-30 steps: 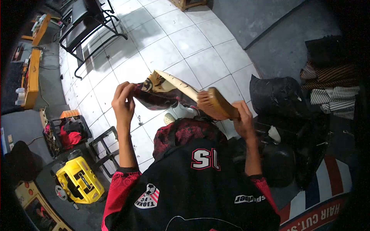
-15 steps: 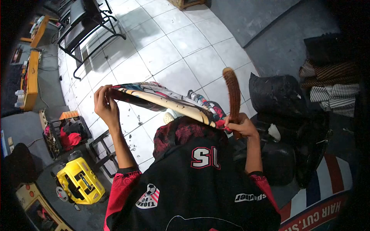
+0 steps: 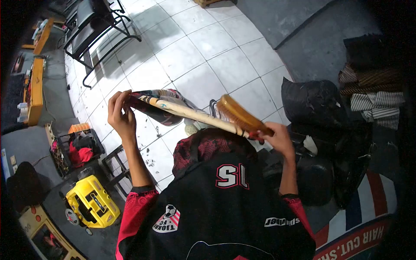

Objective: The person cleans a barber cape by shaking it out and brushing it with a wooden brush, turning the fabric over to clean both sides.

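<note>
A colourful printed cloth (image 3: pixel 190 113) is stretched between my two hands in front of my body, with a cream edge towards me. My left hand (image 3: pixel 120 116) is closed, pinching the cloth's left corner. In my right hand (image 3: pixel 279 139) is a wooden brush (image 3: pixel 242 113), slanting up to the left over the right part of the cloth, bristles facing the fabric. The same hand sits at the cloth's right end and seems to grip it too; the fingers partly hide that spot.
A yellow toy car (image 3: pixel 93 201) and a black crate (image 3: pixel 80 149) with a red cloth stand at left. A black chair (image 3: pixel 93 30) is at upper left. To the right lie a black bag (image 3: pixel 310 102), folded striped cloths (image 3: pixel 377 106) and a dark padded seat (image 3: pixel 314 182). Dark clippings (image 3: pixel 149 160) dot the tiles.
The brush has swung from pointing away from me to leaning left over the cloth. My right hand has turned with it. The cloth has shifted slightly; my left hand keeps its corner.
</note>
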Demonstrator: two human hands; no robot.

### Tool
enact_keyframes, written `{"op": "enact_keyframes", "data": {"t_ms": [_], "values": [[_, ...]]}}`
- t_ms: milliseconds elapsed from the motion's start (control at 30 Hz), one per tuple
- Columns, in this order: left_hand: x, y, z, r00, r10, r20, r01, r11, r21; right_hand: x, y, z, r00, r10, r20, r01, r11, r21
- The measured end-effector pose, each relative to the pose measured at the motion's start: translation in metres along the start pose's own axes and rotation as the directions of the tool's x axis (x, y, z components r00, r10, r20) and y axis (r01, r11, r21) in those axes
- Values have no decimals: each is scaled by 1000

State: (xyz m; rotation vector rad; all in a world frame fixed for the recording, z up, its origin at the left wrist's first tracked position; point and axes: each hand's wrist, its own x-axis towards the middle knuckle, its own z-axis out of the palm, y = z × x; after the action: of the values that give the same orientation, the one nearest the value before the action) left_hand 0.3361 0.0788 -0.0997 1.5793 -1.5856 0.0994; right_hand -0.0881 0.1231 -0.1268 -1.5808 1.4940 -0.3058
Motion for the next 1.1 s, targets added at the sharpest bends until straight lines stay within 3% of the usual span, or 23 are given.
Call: {"op": "enact_keyframes", "data": {"t_ms": [67, 167, 233, 367, 467, 567, 667, 700, 800, 833, 933, 967, 1000, 1067, 1100], "values": [[1, -1, 1, 1000, -11, -4, 11, 1000, -13, 0, -14, -11, 965, -112, -239, 72, 983, -169], [0, -5, 1, 997, -74, 3, 73, 992, -102, -3, -20, -20, 867, -215, -449, 215, 975, -52], [-2, -11, 3, 983, -180, 18, 180, 958, -225, -5, -23, -27, 869, -215, -445, 180, 976, -121], [-9, -16, 4, 976, -30, 215, 44, 997, -60, -3, -4, -34, 891, -275, -361, 159, 934, -320], [-16, -10, 5, 977, -60, 202, 73, 995, -60, -15, 7, -28, 880, -119, -460, 184, 978, 99], [-33, -19, 11, 943, -247, 222, 281, 950, -137, -16, 16, -30, 878, -91, -470, 234, 938, 256], [-41, -19, 21, 930, -189, 314, 228, 969, -92, 6, 27, -34, 902, -121, -415, 40, 979, -198], [-43, -18, 24, 943, -147, 299, 179, 980, -85, 8, 31, -37, 912, -125, -391, 24, 967, -253], [-43, -16, 25, 941, -256, 222, 290, 947, -138, 1, 25, -41, 902, -204, -380, 117, 964, -238], [-45, -23, 26, 934, -270, 234, 328, 908, -260, 3, 18, -36, 873, -114, -474, 93, 993, -68], [-34, -16, 10, 766, -240, 597, 339, 939, -56, 16, 38, -45, 837, -80, -541, 180, 974, 135], [-32, -19, 15, 831, 20, 556, 117, 971, -210, 18, 41, -48, 876, 106, -470, 65, 941, 333], [-27, -17, 14, 775, 88, 626, 56, 977, -206, 20, 50, -53, 930, 73, -361, 12, 973, 228], [-38, -51, 33, 711, 121, 693, -5, 986, -167, 29, 68, -59, 991, 48, -124, -49, 999, -3], [-32, -53, 36, 643, 65, 763, -5, 997, -81, 36, 35, -60, 999, -40, -30, 39, 999, -26]]}}
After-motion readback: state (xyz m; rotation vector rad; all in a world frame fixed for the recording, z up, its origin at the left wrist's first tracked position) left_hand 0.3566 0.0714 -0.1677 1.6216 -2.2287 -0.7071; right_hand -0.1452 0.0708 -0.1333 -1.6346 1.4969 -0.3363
